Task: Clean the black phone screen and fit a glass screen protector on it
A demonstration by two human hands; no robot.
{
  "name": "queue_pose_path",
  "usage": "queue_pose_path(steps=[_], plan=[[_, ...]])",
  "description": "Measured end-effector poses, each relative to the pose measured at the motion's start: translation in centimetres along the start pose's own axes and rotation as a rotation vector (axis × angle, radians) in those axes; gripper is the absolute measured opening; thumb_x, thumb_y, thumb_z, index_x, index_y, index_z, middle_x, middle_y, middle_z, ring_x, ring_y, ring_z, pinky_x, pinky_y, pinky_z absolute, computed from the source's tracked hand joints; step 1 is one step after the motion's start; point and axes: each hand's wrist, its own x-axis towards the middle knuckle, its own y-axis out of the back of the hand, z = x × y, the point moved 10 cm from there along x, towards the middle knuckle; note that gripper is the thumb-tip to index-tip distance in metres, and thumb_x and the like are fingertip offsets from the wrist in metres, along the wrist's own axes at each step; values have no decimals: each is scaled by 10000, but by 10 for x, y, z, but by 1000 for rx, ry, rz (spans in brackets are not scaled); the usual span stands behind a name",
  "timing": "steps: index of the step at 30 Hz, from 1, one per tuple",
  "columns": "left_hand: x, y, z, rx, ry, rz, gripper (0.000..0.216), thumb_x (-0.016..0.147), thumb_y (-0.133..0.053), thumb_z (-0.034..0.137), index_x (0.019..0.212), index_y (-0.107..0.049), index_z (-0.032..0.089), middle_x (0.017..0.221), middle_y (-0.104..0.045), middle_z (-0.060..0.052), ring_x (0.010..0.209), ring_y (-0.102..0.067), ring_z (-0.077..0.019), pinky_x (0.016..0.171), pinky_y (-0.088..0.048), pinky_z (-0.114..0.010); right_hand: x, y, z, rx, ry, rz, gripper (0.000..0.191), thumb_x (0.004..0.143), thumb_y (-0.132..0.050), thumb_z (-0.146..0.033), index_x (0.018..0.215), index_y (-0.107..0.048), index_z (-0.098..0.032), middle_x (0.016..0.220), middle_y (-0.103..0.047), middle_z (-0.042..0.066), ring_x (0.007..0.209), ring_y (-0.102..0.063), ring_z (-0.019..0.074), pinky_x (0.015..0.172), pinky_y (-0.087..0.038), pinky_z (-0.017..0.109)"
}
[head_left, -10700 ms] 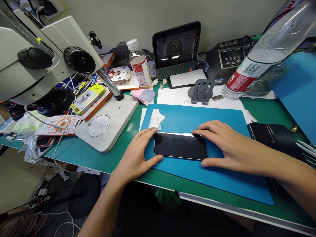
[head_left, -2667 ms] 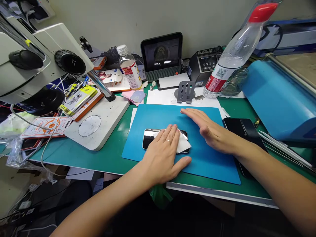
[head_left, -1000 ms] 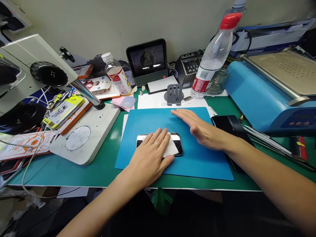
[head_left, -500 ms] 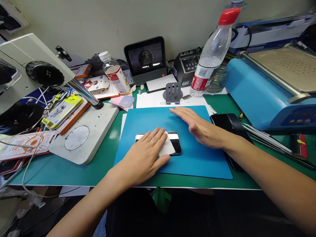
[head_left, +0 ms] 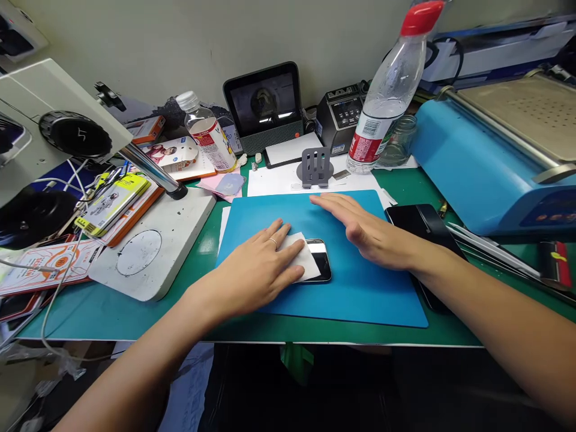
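A smartphone [head_left: 322, 261] lies face up on the blue mat [head_left: 355, 303], its left part hidden under my left hand [head_left: 254, 264]. That hand is flat with its fingers stretched out and wears a ring. Under its thumb and fingers is a white wipe [head_left: 306, 261], which covers part of the phone's dark screen. To the right of the phone, my right hand [head_left: 360, 231] is open with its fingers extended over the mat. It holds nothing.
A grey phone stand [head_left: 315, 168] stands behind the mat. A red-capped bottle [head_left: 373, 126] and a blue machine [head_left: 486, 156] are at the right. A black phone [head_left: 414, 222] lies partly under my right forearm. The microscope's white base [head_left: 157, 240] is at the left.
My left hand has slid to the left and its fingers have spread slightly, so more of the wipe shows. My right hand has hardly moved.
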Motion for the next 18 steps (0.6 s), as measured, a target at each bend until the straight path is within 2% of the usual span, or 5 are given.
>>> queue_pose_path(steps=[6,13,18], plan=[[-10,-2,-14,10,13,-37,527,1134,-386,496,1591,-507,262,1693,-441,-175,1643,-247,-403,1281,-366,-607,0,2,5,5,-10,6,1209,764,-28,-974,1708,-308,-273,1785,-312,105,1661,-172,417,1324,-133,681],[4,5,-7,16,1,-35,528,1123,-424,498,1568,-557,248,1691,-441,-192,1632,-276,-415,1290,-350,-603,0,2,4,7,-21,-2,1224,747,-27,-985,1706,-306,-277,1786,-310,109,1663,-158,427,1313,-130,703],[-2,3,-11,-6,-3,-77,515,1120,-448,475,1595,-526,293,1694,-443,-175,1624,-288,-429,1283,-358,-620,-1,-1,8,9,-39,-26,1214,750,-30,-981,1714,-280,-286,1795,-286,102,1671,-132,406,1318,-112,688]])
